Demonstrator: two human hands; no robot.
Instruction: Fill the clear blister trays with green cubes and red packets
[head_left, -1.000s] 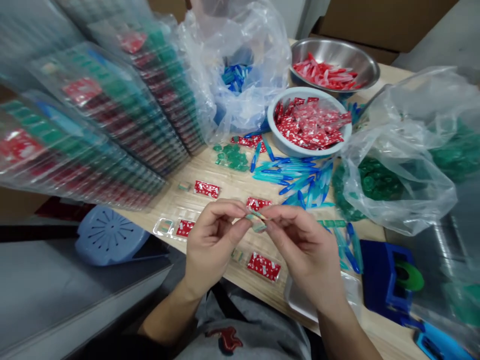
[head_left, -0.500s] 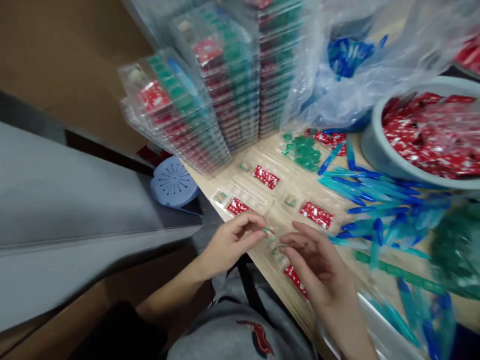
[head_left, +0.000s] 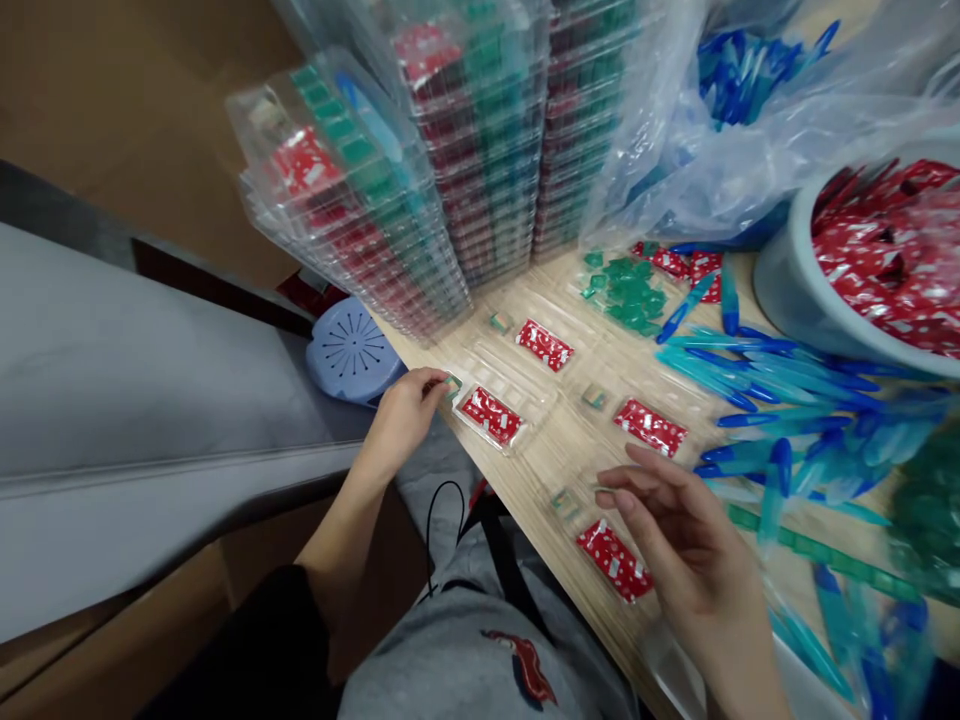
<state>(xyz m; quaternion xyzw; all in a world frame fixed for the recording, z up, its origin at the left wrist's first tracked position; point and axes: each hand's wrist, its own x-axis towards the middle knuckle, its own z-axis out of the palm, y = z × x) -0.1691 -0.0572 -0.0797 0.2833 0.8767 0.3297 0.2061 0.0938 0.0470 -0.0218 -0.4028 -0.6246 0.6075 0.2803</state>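
Observation:
My left hand [head_left: 409,420] is at the table's near edge, its thumb and forefinger closed on a small green-and-tan piece [head_left: 452,385] at the corner compartment of a clear plastic tray [head_left: 517,450]. A red packet with white marks [head_left: 491,416] lies in that same tray. My right hand [head_left: 679,545] hovers over the nearest tray, thumb and forefinger drawn together in a pinch; what is between them is too small to make out. Beneath it are another small green-and-tan piece [head_left: 565,503] and a red packet [head_left: 615,560]. Two more trays farther back hold similar pieces and packets.
Tall stacks of filled clear trays [head_left: 360,220] stand at the back left. Green pieces [head_left: 630,295] and blue pen-like items [head_left: 765,370] lie loose to the right. A pale tub [head_left: 780,260] of red packets stands beside a plastic bag [head_left: 675,180]. A blue stool [head_left: 352,350] is below.
My left hand has moved left, away from my right hand, to the corner compartment of the left tray. My right hand has shifted slightly right. The camera view has shifted.

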